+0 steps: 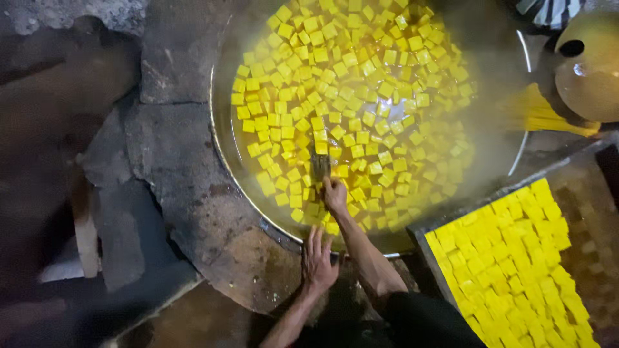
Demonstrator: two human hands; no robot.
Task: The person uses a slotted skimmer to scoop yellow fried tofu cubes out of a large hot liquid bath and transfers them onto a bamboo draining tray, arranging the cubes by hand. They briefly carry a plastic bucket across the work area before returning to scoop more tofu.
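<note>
A wide metal pan (222, 151) holds steaming yellow liquid with several yellow cubes (348, 84) floating in it. My right hand (334, 194) reaches over the near rim and is shut on the handle of a dark metal scoop (320, 162) dipped among the cubes. My left hand (318, 256) lies flat, fingers spread, on the stone ledge just outside the pan's near rim, holding nothing.
A tray (422, 240) at lower right is packed with several yellow cubes (516, 270). A round yellowish vessel (590, 64) sits at upper right. Rough stone and concrete surround (167, 154) the pan on the left; steam rises over the pan's right side.
</note>
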